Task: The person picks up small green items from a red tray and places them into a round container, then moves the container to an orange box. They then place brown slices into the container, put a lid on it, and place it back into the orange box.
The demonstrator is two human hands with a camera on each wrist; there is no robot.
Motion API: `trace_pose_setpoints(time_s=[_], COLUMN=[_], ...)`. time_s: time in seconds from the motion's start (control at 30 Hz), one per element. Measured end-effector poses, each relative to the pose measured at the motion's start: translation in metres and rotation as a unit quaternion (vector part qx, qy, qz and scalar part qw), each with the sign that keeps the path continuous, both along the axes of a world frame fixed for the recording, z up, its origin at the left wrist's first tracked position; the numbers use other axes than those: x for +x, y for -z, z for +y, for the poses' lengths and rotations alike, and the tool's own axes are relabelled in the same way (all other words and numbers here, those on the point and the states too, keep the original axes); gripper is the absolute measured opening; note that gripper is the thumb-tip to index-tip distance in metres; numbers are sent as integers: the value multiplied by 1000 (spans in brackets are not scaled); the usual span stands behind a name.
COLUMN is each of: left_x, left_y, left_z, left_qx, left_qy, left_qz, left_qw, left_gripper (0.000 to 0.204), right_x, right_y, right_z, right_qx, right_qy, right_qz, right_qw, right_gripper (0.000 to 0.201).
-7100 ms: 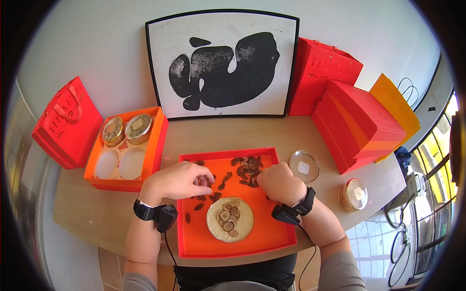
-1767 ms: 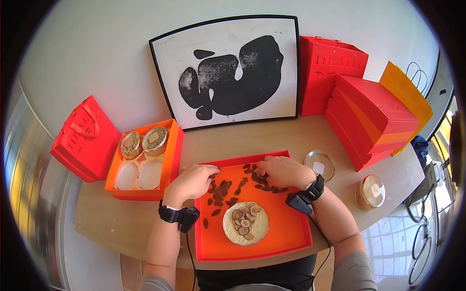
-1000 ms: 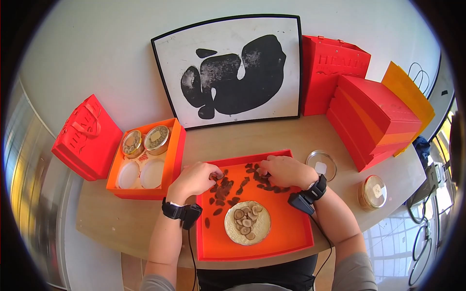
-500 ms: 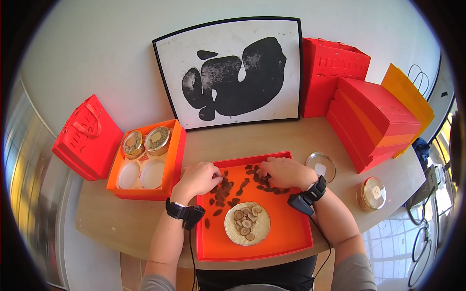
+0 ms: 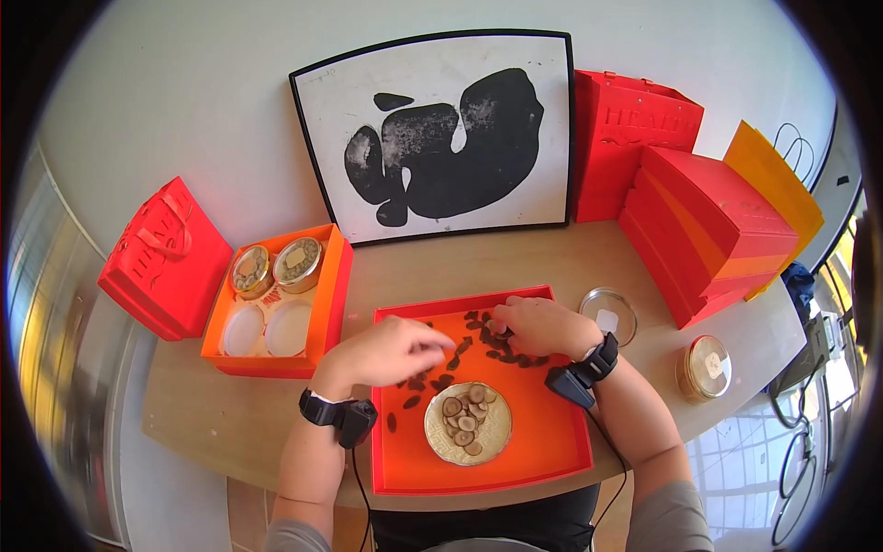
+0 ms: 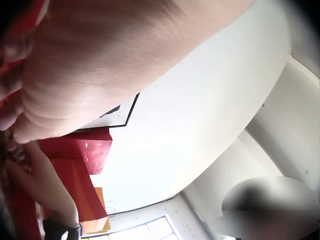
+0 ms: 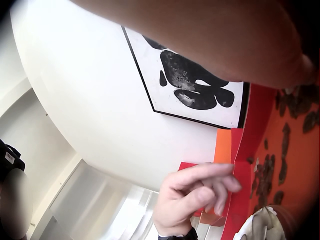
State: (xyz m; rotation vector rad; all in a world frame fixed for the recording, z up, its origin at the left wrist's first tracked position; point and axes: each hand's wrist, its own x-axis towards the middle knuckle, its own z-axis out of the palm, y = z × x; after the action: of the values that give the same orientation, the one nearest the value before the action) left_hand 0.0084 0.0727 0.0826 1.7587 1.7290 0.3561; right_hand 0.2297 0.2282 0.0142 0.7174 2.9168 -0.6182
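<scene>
My left hand [image 5: 395,351] hovers over the left part of a red-orange tray [image 5: 405,469], its fingers loosely bent and blurred, with nothing visible between them. In the right wrist view the left hand [image 7: 192,197] shows bent fingers apart from the thumb. Dark brown dried slices [image 5: 460,350] lie scattered beneath and beside it. At the tray's far right, my right hand [image 5: 544,327] has its fingertips down at a pile of dark slices [image 5: 504,354]; I cannot tell whether it holds one. Near the tray's front sits a round gold-coloured dish [image 5: 441,442] with pale, dark-edged round slices [image 5: 467,419].
An orange box [image 5: 207,345] with two lidded tubs [image 5: 297,262] and two round hollows stands left. Right of the tray lie a clear lid [image 5: 621,302] and a lidded tub [image 5: 706,368]. Red bags [image 5: 635,110], red boxes [image 5: 708,212] and a framed picture [image 5: 441,175] stand behind.
My left hand went from the tray's far left edge to the dark slices, then moved right and nearer, its fingers loosening. The right hand has stayed at its pile over the last two seconds.
</scene>
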Motion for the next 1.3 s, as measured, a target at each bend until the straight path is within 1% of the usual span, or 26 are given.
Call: trace_pose_setpoints(time_s=[0.03,0.07,0.1,0.13,0.27,0.33,0.47,0.53,0.73,0.93,1.07,1.17,1.23,1.27,1.3], left_x=[-10,-32,-49,-57,-69,-63,-60,-60,-60,-61,-54,-42,-28,-20,-11], left_y=[11,31,47,51,75,73,72,71,70,69,58,41,20,11,3], left_z=[2,8,13,16,21,22,23,24,23,23,21,16,6,2,-3], left_qx=[-1,80,160,131,149,111,103,80,81,87,99,128,105,105,81], left_qy=[0,-29,-58,-89,-87,-84,-88,-86,-86,-98,-106,-128,-66,-65,11], left_qz=[1,76,150,192,200,248,243,244,235,236,244,238,96,95,48], left_qw=[1000,994,974,968,965,959,961,963,965,963,959,954,988,988,996], left_gripper=[22,24,27,25,21,20,19,17,11,8,9,13,15,15,15], right_x=[0,0,0,0,-1,-1,-1,-1,0,-1,-1,0,-1,-1,1], right_y=[1,2,2,1,3,1,-4,-2,13,14,11,10,8,7,4], right_z=[0,1,0,0,1,1,-3,-2,5,6,4,5,3,3,2], right_qx=[1,3,3,-1,-3,-4,-8,-2,8,15,12,9,10,12,13], right_qy=[2,4,5,8,14,14,24,20,6,3,3,-2,2,4,6], right_qz=[-3,-4,-2,-5,-12,-13,-12,-10,11,7,5,3,5,6,5], right_qw=[1000,1000,1000,1000,1000,1000,1000,1000,1000,1000,1000,1000,1000,1000,1000], right_gripper=[31,31,31,32,36,36,35,34,33,33,32,32,31,30,30])
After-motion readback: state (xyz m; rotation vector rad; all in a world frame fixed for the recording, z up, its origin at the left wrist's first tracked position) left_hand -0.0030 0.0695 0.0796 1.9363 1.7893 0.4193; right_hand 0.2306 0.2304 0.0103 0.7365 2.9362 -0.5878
